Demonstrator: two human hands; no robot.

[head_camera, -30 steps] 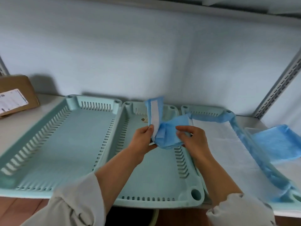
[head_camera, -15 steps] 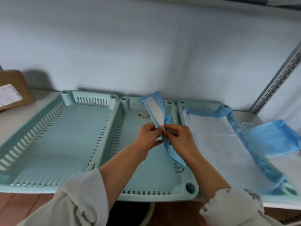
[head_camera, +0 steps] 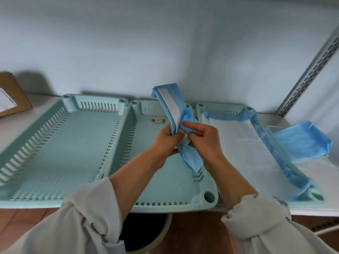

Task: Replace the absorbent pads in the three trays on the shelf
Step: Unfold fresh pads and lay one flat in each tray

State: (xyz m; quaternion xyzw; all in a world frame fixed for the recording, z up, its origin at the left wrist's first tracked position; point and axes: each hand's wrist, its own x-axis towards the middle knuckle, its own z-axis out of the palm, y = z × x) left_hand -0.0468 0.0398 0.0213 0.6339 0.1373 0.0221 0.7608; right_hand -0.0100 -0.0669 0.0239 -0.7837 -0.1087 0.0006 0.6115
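Hovering above the middle tray (head_camera: 161,176), a folded blue pad (head_camera: 180,129) with a white strip on it is pinched between both hands; the left hand (head_camera: 165,142) grips it from the left with thumb and curled fingers, and the right hand (head_camera: 202,138) is curled round it from the right, the two hands touching; the upper end of the pad stands up towards the wall, the lower end hangs down over the tray's right side; the left tray (head_camera: 55,149) is seen bare, and a small tag (head_camera: 159,121) lies near the far end of the middle tray; the right tray (head_camera: 220,108) is lined with a white, blue-edged pad (head_camera: 253,156); a crumpled blue pad (head_camera: 300,142) lies on the shelf (head_camera: 321,178) just beside it; a brown box (head_camera: 11,96) rests at far left
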